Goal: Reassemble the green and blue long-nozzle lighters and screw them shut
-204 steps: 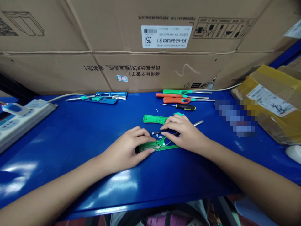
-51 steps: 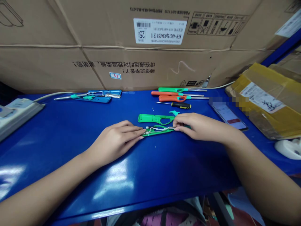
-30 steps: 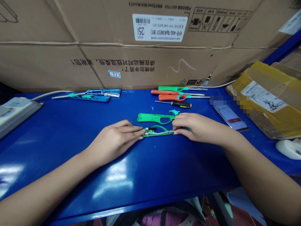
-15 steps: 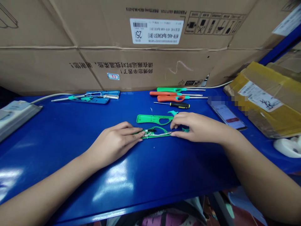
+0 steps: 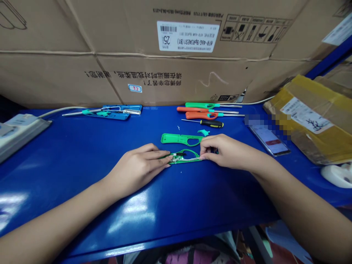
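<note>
On the blue table lies an opened green lighter half (image 5: 186,161), its inside facing up, with a white wire (image 5: 190,159) and small dark and pale parts in it. The fingers of my left hand (image 5: 144,161) press over its left end and hold it down, hiding that end. At its right end, my right hand (image 5: 220,148) pinches with thumb and forefinger near the wire's end. What sits between those fingertips is hidden. Just beyond lies the matching green shell (image 5: 176,138), and a small teal trigger piece (image 5: 204,132) rests by its right end.
Whole lighters in green (image 5: 196,105) and orange (image 5: 200,115) lie at the back, by a screwdriver (image 5: 211,124). An opened blue lighter (image 5: 115,116) is back left. A phone (image 5: 271,139), taped box (image 5: 308,117), power strip (image 5: 24,128) and large carton (image 5: 132,68) surround the table.
My right hand's fingers have closed further in at the lighter half's right end, covering the metal bit seen there before. The view has shifted slightly; my left hand stays on the half.
</note>
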A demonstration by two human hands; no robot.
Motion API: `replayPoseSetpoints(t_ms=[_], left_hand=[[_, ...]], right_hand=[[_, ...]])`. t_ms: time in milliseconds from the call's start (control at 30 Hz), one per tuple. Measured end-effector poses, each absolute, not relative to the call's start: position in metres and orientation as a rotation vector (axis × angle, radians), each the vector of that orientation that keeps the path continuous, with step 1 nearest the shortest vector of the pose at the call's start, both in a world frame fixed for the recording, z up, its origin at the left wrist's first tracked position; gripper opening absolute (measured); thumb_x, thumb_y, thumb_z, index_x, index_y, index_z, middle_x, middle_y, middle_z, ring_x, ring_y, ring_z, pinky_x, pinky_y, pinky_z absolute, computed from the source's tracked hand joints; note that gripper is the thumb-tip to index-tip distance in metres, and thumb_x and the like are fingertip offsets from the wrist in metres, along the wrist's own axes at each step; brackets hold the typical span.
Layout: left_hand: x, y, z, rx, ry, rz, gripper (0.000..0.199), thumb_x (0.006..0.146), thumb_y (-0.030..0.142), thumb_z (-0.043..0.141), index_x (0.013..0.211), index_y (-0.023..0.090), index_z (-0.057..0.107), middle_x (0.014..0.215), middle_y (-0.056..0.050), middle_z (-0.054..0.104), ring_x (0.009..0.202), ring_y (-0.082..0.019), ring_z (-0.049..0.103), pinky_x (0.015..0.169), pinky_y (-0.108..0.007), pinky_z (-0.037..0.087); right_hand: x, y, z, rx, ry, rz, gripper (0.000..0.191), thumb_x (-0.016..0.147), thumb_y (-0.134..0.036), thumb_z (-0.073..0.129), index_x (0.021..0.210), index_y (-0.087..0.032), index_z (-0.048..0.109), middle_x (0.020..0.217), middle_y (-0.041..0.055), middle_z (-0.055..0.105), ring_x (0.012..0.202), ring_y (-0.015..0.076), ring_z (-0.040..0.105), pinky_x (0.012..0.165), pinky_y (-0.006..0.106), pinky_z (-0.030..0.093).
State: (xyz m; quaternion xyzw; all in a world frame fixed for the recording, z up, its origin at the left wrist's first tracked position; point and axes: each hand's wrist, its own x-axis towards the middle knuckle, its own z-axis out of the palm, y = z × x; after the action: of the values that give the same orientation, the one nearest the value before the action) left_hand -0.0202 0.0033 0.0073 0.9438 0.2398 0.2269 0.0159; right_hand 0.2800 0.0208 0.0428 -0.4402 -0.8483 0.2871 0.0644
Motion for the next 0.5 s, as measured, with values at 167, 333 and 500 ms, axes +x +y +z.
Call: replayPoseSetpoints(t_ms=[167, 333, 500], left_hand=[[-0.017, -0.001, 0.008, 2.926, 0.726, 0.722, 0.029, 0.098, 0.021, 0.061, 0.124, 0.017, 0.071, 0.118, -0.007, 0.076, 0.099, -0.023, 0.069, 0.084, -0.038, 0.062], [-0.014, -0.01, 0.009, 2.896, 0.741, 0.717, 0.027, 0.097, 0.021, 0.063, 0.122, 0.018, 0.072, 0.117, -0.005, 0.076, 0.1, -0.023, 0.068, 0.085, -0.038, 0.061], [-0.01, -0.014, 0.012, 2.778, 0.822, 0.709, 0.024, 0.096, 0.023, 0.064, 0.119, 0.02, 0.071, 0.113, -0.003, 0.076, 0.097, -0.022, 0.067, 0.084, -0.036, 0.059]], right_hand=[[0.284, 0.018, 0.05, -1.337, -2.594, 0.764, 0.013, 0.091, -0.03, 0.068, 0.082, -0.02, 0.07, 0.087, 0.0023, 0.072, 0.078, 0.017, 0.063, 0.07, 0.03, 0.045], [0.272, 0.012, 0.044, -1.178, -2.502, 0.629, 0.011, 0.094, -0.027, 0.064, 0.093, -0.018, 0.07, 0.096, 0.005, 0.07, 0.089, 0.0184, 0.063, 0.08, 0.032, 0.048], [0.259, 0.008, 0.026, -0.995, -2.571, 0.513, 0.008, 0.094, -0.024, 0.065, 0.095, -0.018, 0.07, 0.095, 0.0046, 0.069, 0.093, 0.0198, 0.062, 0.093, 0.038, 0.045]])
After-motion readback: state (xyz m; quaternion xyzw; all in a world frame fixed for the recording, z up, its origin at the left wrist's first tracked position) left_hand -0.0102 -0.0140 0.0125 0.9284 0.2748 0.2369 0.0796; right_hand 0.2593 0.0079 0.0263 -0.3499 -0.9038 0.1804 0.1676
